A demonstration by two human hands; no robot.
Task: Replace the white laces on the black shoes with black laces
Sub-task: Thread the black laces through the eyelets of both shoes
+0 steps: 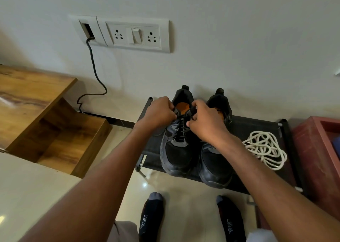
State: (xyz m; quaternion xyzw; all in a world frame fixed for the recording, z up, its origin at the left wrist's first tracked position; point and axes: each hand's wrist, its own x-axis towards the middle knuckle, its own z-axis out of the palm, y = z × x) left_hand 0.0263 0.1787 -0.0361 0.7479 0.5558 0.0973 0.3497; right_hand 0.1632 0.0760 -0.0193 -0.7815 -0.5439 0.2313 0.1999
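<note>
A thin black lace (181, 125) is threaded through the left-hand black mesh shoe (177, 149), which stands beside its pair (215, 160) on the dark fabric bench (257, 129). The left hand (161, 113) and right hand (207, 121) each pinch a lace end. Coiled white rope laces (265, 149) lie just right of the shoes.

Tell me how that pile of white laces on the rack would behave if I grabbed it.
The white laces lie in loose tangled loops on the black rack, so they are probably floppy and light. Grabbed in one spot, the loops would likely trail, and perhaps snag each other.
</note>
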